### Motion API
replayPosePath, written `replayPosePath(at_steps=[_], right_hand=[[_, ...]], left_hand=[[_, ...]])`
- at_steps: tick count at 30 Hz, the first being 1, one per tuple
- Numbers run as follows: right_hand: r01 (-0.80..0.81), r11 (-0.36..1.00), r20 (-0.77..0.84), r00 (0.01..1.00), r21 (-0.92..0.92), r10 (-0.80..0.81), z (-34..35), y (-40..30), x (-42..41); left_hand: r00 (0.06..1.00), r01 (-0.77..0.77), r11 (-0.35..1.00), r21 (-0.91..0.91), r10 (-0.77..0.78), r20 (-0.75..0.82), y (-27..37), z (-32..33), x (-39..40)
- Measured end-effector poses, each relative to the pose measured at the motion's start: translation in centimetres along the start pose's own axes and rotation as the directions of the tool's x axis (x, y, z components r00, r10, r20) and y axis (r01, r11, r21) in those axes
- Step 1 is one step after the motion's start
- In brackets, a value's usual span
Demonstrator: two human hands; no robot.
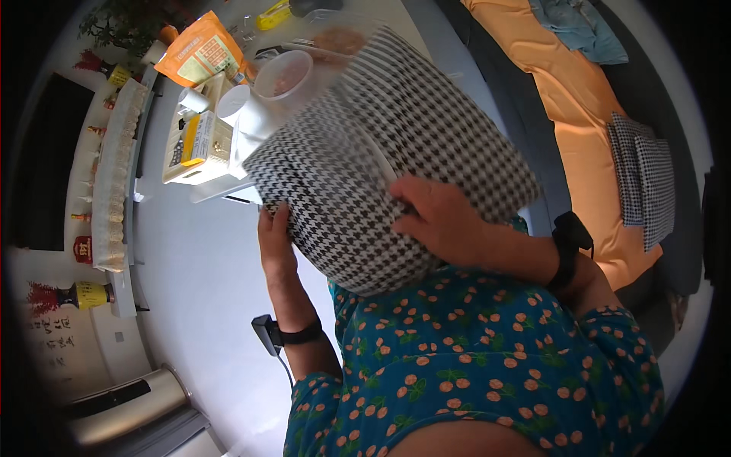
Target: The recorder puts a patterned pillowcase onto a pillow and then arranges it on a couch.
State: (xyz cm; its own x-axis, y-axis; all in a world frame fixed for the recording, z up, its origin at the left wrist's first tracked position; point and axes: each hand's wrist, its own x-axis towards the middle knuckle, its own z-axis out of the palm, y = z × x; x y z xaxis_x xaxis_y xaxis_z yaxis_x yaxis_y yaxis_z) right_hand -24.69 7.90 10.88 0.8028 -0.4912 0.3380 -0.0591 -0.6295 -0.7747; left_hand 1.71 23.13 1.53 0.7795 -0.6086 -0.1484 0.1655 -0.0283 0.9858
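Note:
A black-and-white houndstooth cushion or cushion cover (337, 211) is held up in front of my body, bent or folded so that two broad panels show. A pale curved edge runs between the panels, and the upper part is blurred. My left hand (276, 237) grips its lower left edge, the thumb side partly hidden by the fabric. Near the middle, my right hand (437, 217) pinches the cloth beside the pale edge, fingers bent. Both wrists wear black straps with small devices.
Ahead, a table carries an orange pouch (200, 54), a clear plastic tub (284, 75), white cups (233, 104), a cream storage box (220, 149) and a yellow tool (274, 15). On the right, a grey sofa (534, 137) has an orange cover (577, 165) and more houndstooth cushions (655, 188).

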Motion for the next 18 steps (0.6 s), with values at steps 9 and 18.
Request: replayPosePath(at_steps=[9, 18], right_hand=[[-0.437, 0.813, 0.272, 0.895, 0.385, 0.352, 0.6, 5.2, -1.9], [0.110, 0.982, 0.242, 0.968, -0.151, -0.071, 1.4, 6.2, -2.7]], left_hand=[[0.779, -0.427, 0.035, 0.904, 0.522, 0.348, 1.9, 7.9, 1.0], [0.917, -0.393, 0.404, 0.826, 0.103, 0.386, 3.4, 16.4, -1.4]])
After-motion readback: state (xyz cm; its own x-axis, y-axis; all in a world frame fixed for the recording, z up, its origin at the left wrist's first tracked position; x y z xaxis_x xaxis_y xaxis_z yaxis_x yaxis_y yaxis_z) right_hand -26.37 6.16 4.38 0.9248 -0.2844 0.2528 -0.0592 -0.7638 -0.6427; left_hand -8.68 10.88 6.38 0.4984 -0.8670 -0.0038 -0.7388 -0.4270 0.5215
